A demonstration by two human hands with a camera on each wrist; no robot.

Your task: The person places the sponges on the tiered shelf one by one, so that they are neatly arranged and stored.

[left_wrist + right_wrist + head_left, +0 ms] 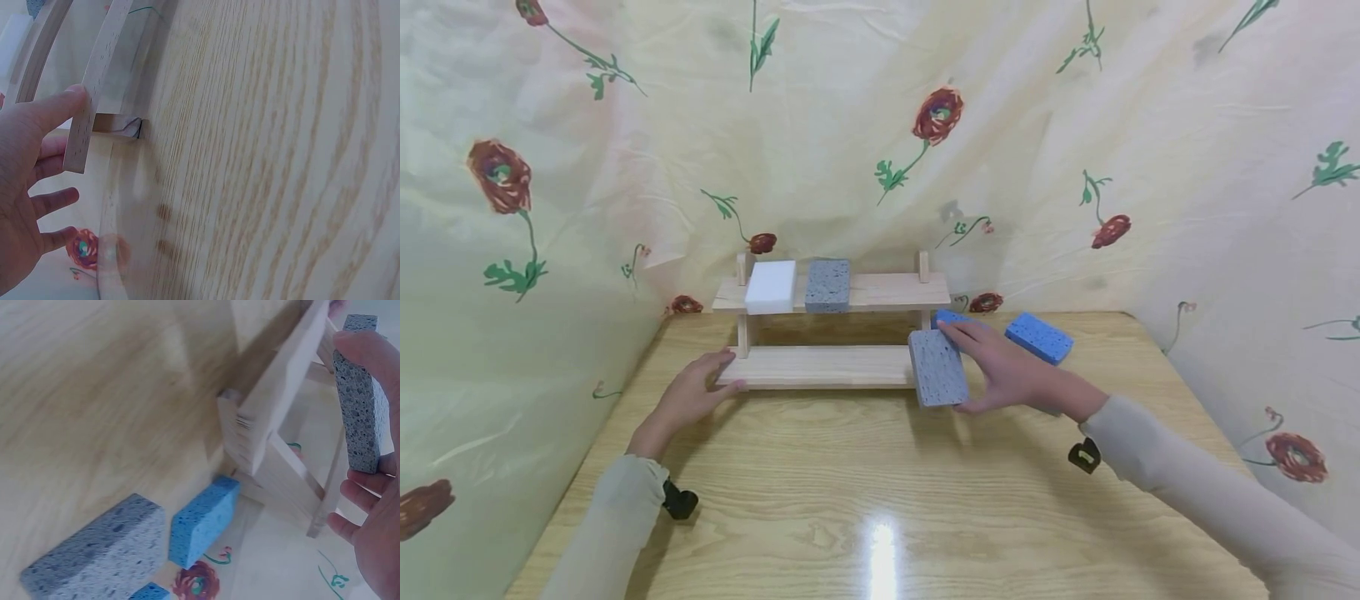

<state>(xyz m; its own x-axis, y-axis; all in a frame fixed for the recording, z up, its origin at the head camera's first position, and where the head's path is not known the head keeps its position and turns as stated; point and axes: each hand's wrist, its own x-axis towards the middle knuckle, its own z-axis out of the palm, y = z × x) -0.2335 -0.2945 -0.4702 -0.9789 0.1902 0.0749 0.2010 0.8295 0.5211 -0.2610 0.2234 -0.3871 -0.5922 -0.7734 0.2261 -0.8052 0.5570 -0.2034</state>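
My right hand (1009, 371) holds a grey speckled sponge (938, 368) by its edges, thumb on one end and fingers on the other. In the head view that sponge overlaps the right end of the two-tier wooden shelf (820, 365); in the right wrist view it is raised beside the boards. My left hand (688, 390) pinches the left end of the lower board, thumb at the front edge, as the left wrist view shows. On the upper board lie a white sponge (771, 287) and, to its right, another grey sponge (828, 286).
To the right of the shelf, a blue sponge (1040, 337) lies on the wooden table (820, 483). A second blue sponge (951, 317) is partly hidden behind my right hand. One more grey sponge (100, 550) lies near them, mostly under my forearm. Flowered cloth (850, 150) hangs behind.
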